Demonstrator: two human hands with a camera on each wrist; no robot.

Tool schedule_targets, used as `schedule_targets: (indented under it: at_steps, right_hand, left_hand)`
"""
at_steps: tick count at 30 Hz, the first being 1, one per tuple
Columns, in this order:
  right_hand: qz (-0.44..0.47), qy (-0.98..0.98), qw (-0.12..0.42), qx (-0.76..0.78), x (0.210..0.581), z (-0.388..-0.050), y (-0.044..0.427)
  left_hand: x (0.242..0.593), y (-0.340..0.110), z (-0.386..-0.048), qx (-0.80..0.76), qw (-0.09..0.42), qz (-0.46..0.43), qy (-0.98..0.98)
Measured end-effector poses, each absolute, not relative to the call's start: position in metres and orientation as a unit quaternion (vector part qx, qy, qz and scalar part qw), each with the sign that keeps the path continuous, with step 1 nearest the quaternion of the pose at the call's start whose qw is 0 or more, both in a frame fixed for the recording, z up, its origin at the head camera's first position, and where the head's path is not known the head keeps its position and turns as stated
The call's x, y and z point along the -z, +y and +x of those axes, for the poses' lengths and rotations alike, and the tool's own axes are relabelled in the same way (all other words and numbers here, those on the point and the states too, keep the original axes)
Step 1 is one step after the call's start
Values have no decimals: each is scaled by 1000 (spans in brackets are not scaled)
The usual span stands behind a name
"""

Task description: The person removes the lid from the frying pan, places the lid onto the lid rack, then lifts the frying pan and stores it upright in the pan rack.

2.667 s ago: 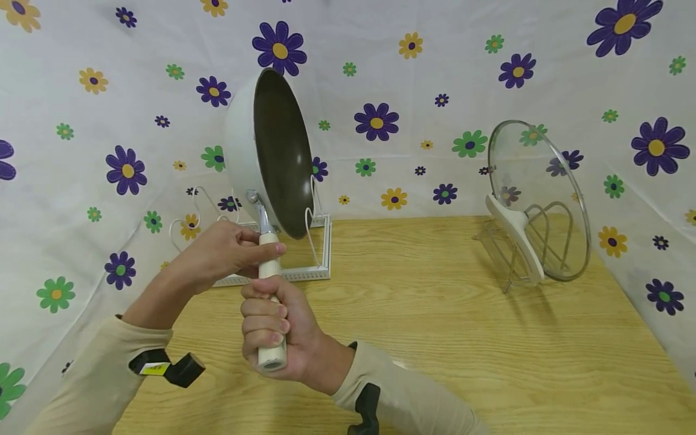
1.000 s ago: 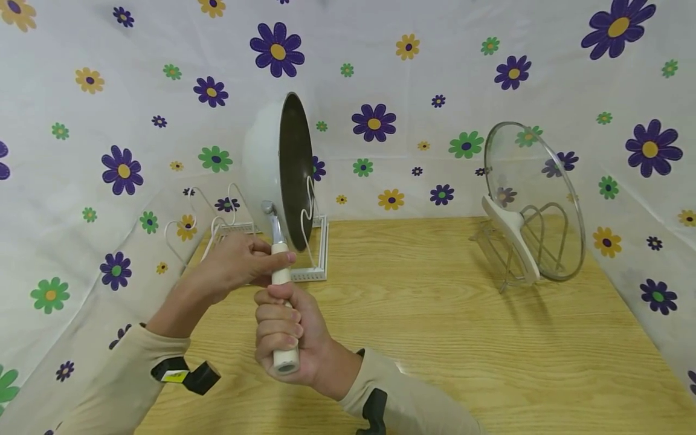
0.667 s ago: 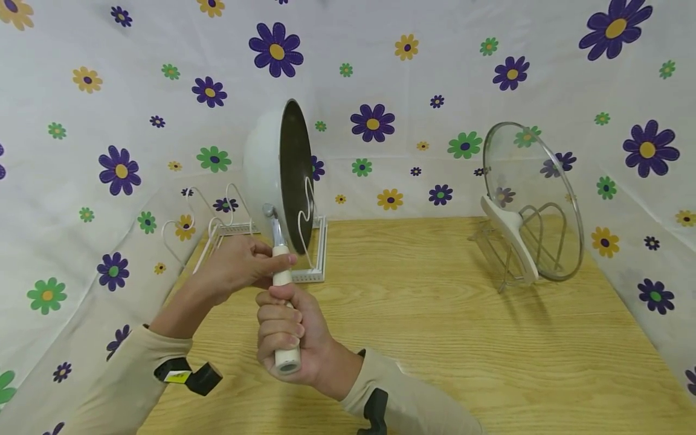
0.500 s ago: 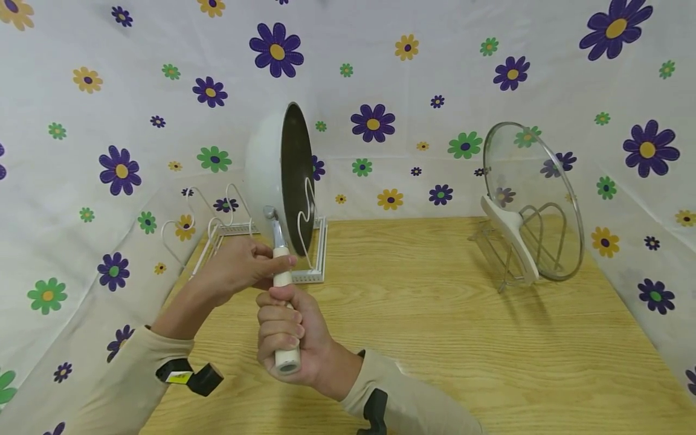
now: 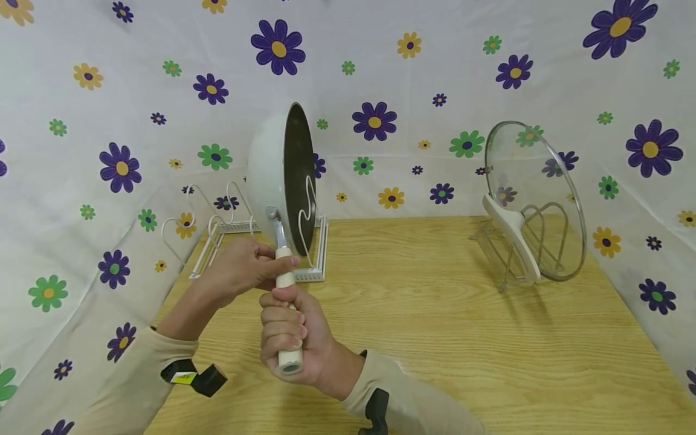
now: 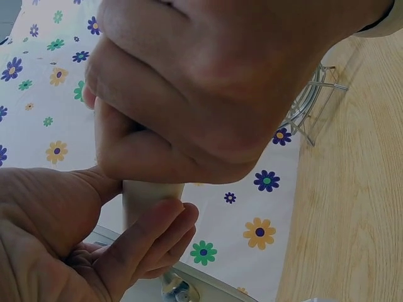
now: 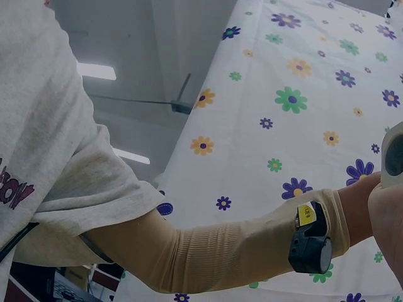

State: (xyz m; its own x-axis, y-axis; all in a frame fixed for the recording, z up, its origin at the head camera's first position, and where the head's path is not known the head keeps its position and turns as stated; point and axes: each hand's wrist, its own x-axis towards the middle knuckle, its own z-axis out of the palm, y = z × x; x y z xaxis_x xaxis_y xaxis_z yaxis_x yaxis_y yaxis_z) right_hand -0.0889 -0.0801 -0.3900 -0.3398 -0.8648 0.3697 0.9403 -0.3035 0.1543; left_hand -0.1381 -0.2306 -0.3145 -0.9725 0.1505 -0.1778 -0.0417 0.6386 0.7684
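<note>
A frying pan (image 5: 266, 169), white outside and dark inside, stands on its side with its opening turned to the right. It is within the white wire rack (image 5: 321, 260), behind one of its bent wires; whether the pan rests on the rack I cannot tell. My right hand (image 5: 296, 338) wraps round the lower part of the cream handle (image 5: 290, 359). Just above it, my left hand (image 5: 236, 272) pinches the handle near its metal neck, thumb across the front. In the left wrist view, the right fist hides much of the handle (image 6: 148, 198).
On the right of the wooden table (image 5: 413, 314), a glass lid (image 5: 524, 169) with a cream grip leans on a metal wire stand (image 5: 505, 275). Flowered cloth (image 5: 380, 175) hangs behind and along both sides. More bent wires of the rack rise left of the pan.
Since the earliest frame, the pan has come down and shifted right, its opening turned more edge-on. Both hands moved right with it, keeping their hold. In the last half second it barely moved.
</note>
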Motion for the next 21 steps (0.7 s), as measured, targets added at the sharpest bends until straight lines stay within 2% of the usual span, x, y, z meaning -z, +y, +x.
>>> schedule_targets:
  at_steps: [21]
  right_hand:
    - [-113, -158, 563, 803, 401, -90, -80]
  left_hand:
    - [328, -230, -136, -440, 98, 28, 892]
